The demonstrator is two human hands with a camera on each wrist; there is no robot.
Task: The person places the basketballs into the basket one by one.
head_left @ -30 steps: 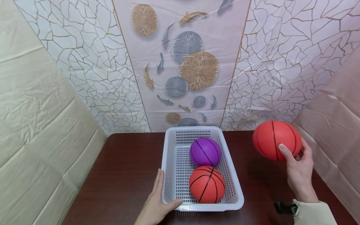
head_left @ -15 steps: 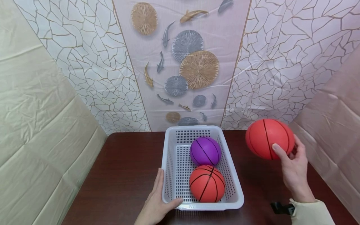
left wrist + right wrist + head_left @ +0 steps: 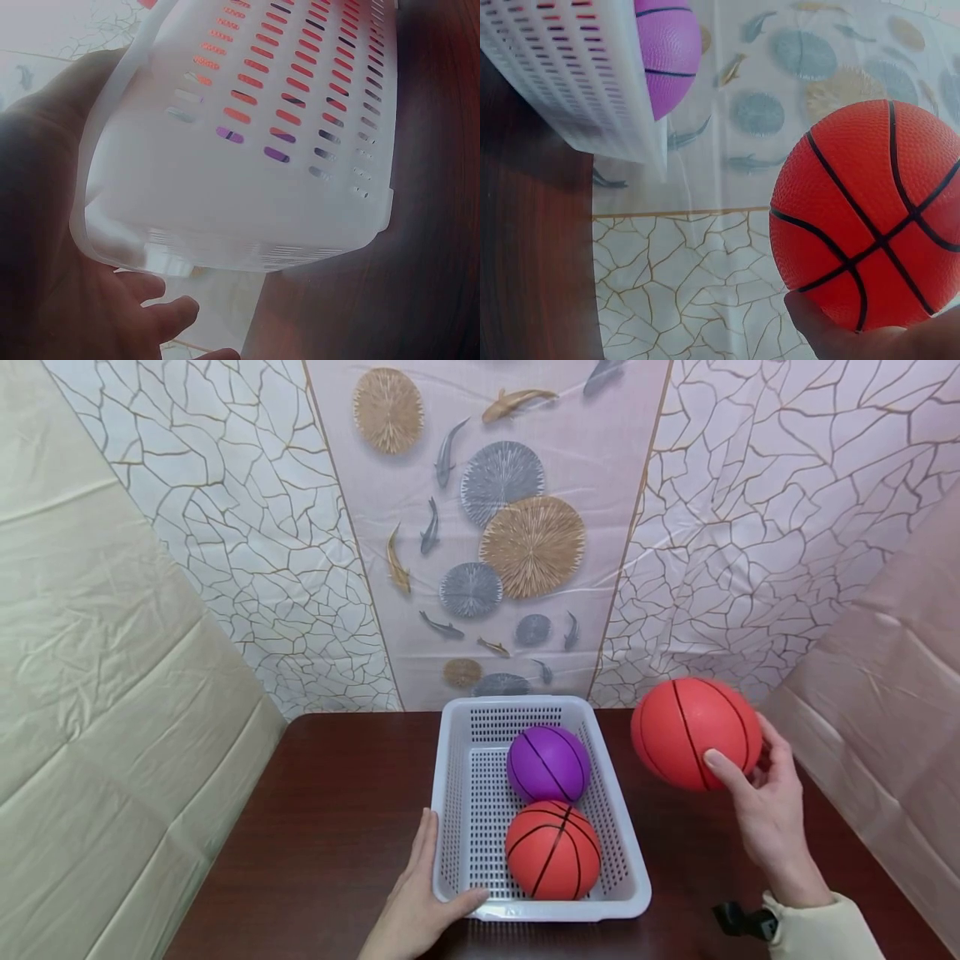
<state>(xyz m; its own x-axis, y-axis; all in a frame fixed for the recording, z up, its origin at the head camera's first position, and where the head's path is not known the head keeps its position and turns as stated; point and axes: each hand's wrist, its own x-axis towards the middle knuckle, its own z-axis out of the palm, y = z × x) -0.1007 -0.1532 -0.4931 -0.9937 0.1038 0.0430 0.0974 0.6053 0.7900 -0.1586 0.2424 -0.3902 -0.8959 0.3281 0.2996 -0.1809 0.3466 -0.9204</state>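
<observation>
My right hand (image 3: 772, 818) grips a small red basketball (image 3: 693, 735) from its right side, thumb across the front, raised above the table. In the right wrist view, the red ball's black lines show clearly above the thumb. At the near left corner of a white plastic basket (image 3: 453, 777) rests my left hand (image 3: 412, 902), its fingers straight along the outer wall and the thumb over the front rim. Inside the basket, a purple basketball (image 3: 548, 764) sits behind a second red basketball (image 3: 553, 852), both toward the right. The basket's left half shows bare slotted floor.
Beneath everything is a dark brown wooden table (image 3: 315, 827). A patterned backdrop (image 3: 517, 635) with fish and round motifs hangs behind it. Pale cloth walls (image 3: 112, 735) slope down along both sides.
My right hand has carried the red basketball leftward toward the basket. The left hand, the basket and the two balls in it have stayed in place.
</observation>
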